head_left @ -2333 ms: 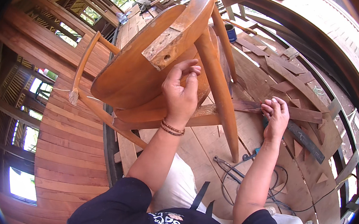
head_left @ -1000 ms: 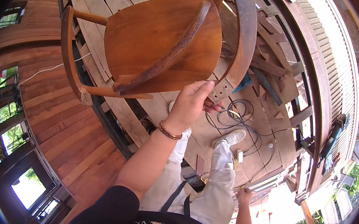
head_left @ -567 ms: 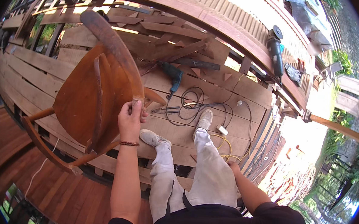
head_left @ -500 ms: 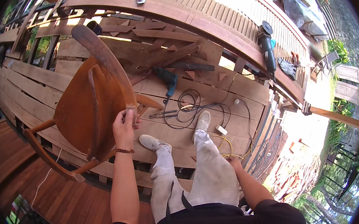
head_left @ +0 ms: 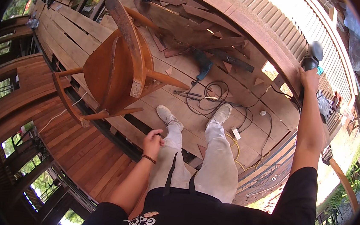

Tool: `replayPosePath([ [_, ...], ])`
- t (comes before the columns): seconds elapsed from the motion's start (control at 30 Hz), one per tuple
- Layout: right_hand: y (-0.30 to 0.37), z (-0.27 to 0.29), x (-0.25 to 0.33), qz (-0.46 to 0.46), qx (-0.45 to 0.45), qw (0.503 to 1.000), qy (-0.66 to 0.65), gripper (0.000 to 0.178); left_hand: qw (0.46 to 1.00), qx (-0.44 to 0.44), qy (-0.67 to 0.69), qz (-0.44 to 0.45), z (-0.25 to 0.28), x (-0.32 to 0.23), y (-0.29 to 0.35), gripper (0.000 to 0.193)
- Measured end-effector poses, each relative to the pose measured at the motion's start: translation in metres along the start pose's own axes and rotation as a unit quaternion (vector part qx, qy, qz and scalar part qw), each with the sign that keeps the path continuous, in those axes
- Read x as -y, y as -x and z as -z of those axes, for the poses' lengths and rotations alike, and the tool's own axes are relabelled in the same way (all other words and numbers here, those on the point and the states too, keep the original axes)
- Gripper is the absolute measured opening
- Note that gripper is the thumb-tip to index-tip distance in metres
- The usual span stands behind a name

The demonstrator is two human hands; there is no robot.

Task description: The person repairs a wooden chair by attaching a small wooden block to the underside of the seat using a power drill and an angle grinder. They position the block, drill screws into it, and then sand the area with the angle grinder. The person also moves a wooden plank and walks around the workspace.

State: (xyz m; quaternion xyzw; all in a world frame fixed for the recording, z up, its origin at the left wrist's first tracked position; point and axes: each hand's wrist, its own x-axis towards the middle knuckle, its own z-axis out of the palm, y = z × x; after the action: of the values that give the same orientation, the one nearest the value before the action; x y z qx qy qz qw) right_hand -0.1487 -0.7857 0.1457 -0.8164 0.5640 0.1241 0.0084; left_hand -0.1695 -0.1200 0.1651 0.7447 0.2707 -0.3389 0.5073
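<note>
My right hand (head_left: 309,79) reaches far out to the right and grips an angle grinder (head_left: 311,63), which lies on the slatted wooden bench; the fingers wrap its body and hide much of it. Near my left knee hovers my left hand (head_left: 153,142), fingers loosely bent and partly apart, with nothing in them. Ahead and to the left, a brown wooden chair (head_left: 100,69) rests tipped over on the plank floor, its legs pointing outward. No hand touches it.
A teal drill (head_left: 204,64) lies near tangled black cable (head_left: 217,96) and a plier-like tool (head_left: 187,95). A white socket block (head_left: 236,133) with yellow cord sits by my right foot. Wood offcuts (head_left: 214,19) litter the far planks. A grey glove (head_left: 324,107) lies beyond my right forearm.
My left hand has let go of the chair and drawn back toward my knee. My right hand has moved up from beside my leg to the angle grinder. The view has turned.
</note>
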Motion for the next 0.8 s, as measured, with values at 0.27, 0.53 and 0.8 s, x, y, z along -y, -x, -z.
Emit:
replayPosePath([
  [0.27, -0.028, -0.026, -0.052, 0.065, -0.004, 0.933, -0.353, 0.054, 0.951, 0.261, -0.163, 0.008, -0.115, -0.038, 0.081, 0.035],
  [0.53, 0.278, 0.003, -0.001, 0.074, 0.432, 0.389, -0.81, 0.076, 0.863, 0.498, -0.043, -0.071, -0.167, -0.076, 0.053, 0.093],
  [0.8, 0.44, -0.008, 0.081, 0.023, 0.558, 0.451, -0.696, 0.077, 0.833, 0.402, -0.304, -0.226, -0.054, -0.066, 0.069, 0.082],
])
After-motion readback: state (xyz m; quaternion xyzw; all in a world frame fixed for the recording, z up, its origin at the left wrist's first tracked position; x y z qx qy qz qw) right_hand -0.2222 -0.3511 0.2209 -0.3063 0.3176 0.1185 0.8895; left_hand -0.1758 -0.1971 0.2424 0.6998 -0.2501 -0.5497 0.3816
